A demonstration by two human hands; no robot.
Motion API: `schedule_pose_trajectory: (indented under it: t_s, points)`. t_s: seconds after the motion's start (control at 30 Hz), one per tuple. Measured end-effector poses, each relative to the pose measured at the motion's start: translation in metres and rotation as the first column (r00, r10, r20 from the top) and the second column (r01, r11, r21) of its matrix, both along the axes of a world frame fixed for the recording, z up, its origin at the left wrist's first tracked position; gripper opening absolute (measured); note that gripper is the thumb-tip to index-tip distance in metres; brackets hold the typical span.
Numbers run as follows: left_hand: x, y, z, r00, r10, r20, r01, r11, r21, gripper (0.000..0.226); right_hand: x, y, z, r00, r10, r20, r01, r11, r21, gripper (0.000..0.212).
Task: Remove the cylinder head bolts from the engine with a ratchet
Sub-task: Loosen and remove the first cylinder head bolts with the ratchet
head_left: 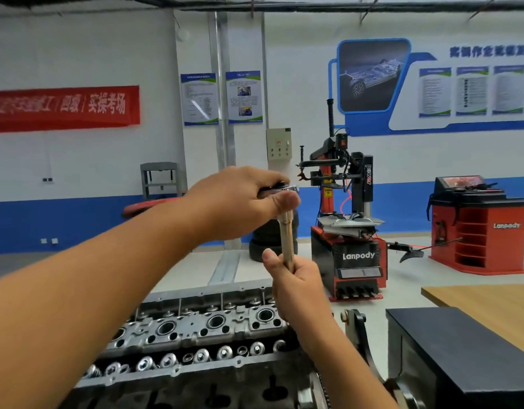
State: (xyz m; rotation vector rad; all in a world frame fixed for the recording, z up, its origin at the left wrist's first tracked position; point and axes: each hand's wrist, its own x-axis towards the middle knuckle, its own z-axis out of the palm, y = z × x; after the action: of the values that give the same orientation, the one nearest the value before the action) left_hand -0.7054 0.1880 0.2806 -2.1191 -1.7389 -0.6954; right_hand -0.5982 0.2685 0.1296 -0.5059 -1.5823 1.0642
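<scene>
Left hand [243,202] grips the ratchet head [280,188] from above, thumb pressed at the top of the long shaft [286,240] hanging beneath it. Right hand [296,287] is clamped round the shaft's lower part. The assembly is held upright in the air, well above the cylinder head [195,329] and engaged with nothing. Whether the shaft is an extension bar or a withdrawn bolt cannot be told.

Judgement: if a bolt, pull it straight off the tool and set it aside in order; if an extension, seat it square in a bolt well before turning.

Surroundings: black cabinet [461,349] and wooden tabletop [490,305] at right; red tyre changer [349,231] and wheel balancer [485,225] beyond. Nothing obstructs the engine.
</scene>
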Motion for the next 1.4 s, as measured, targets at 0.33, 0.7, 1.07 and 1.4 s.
schedule_pose_trajectory:
  t_s: [0.33,0.7,1.07,1.4]
  points:
    - [-0.007,0.002,0.001,0.978,-0.191,-0.083,0.198,0.977,0.083,0.060,0.000,-0.002,0.006,0.998,-0.044,-0.051,0.048,0.996,0.080,0.054]
    - [0.020,0.004,-0.002,0.960,0.084,-0.266,-0.004,0.958,0.288,0.072,0.001,0.004,0.011,0.992,0.029,-0.121,-0.043,0.993,-0.110,0.058]
    - [0.041,0.015,-0.007,0.954,0.204,0.219,-0.212,0.977,0.015,0.038,-0.006,0.006,0.011,0.997,0.022,-0.068,-0.026,0.998,-0.054,0.047]
    - [0.056,0.030,-0.011,0.627,-0.457,0.630,0.400,0.884,0.243,0.018,0.007,0.005,0.011,0.986,0.148,-0.072,-0.157,0.977,-0.142,0.049]
